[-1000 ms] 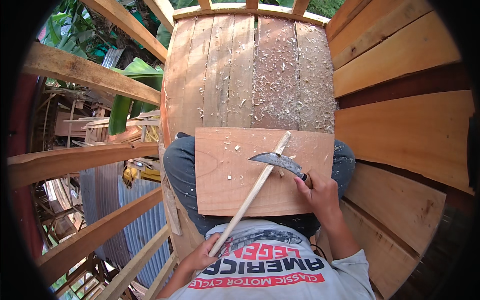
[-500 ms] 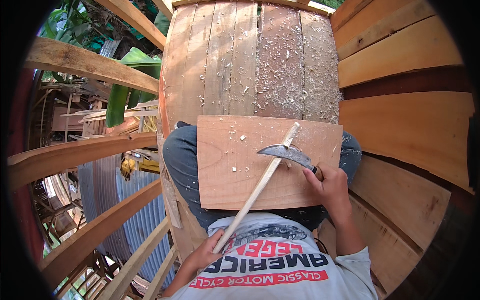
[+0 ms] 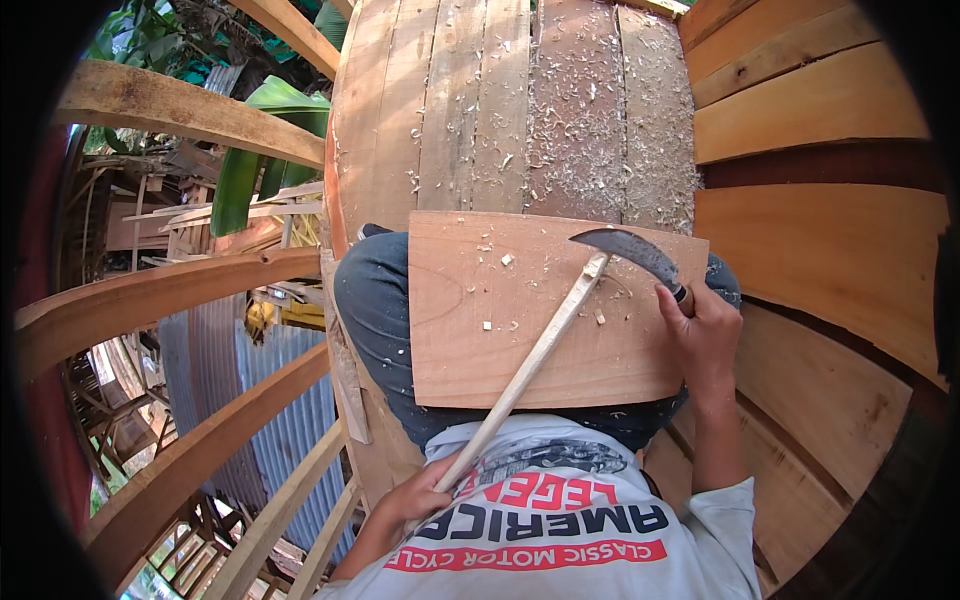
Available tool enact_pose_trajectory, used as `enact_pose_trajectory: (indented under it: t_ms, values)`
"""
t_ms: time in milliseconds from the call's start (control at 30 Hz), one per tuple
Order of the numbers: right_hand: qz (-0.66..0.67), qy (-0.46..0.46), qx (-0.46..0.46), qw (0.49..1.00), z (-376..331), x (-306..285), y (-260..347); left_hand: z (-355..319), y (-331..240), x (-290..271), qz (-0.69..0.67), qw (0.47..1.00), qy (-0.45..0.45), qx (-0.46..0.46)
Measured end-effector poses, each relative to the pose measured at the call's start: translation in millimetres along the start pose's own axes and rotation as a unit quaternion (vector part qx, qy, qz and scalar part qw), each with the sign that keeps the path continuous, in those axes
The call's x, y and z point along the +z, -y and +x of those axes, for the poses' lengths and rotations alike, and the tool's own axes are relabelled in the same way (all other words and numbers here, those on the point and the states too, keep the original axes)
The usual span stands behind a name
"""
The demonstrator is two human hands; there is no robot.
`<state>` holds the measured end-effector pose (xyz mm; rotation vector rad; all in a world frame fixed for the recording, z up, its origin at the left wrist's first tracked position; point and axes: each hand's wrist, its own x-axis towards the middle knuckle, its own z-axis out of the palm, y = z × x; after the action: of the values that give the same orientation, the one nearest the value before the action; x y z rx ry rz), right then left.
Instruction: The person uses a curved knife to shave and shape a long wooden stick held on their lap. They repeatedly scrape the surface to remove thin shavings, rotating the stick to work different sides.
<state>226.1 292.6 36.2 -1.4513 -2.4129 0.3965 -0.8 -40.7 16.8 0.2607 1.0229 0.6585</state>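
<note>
Though slender, stick (image 3: pixel 525 375) in left fingers (image 3: pixel 428 489)

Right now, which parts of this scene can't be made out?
All in the head view:
Most of the handle of the curved knife: covered by the right hand.
The held stretch of the wooden stick: wrapped by the left hand.
Jeans beneath the wooden board: covered by it.
Leftmost floor planks: far ends cut off by the top edge.

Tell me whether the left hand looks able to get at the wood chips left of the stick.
Probably not as things stand: the left hand is closed around the stick. Otherwise nothing seems to cover the wood chips on the board.
</note>
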Motion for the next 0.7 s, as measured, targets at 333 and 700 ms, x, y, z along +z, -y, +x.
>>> enact_pose_trajectory:
  t_ms: [333, 700]
  values:
    - [0.049, 0.161, -0.028, 0.985, -30.6, -2.2, 33.6, 2.9, 9.8, -8.6, -0.055, 0.998, 0.010, -0.030]
    - [0.074, 0.221, 0.044, 0.972, -24.8, -4.0, 43.9, 4.4, 20.4, -14.4, -0.105, 0.994, 0.018, -0.038]
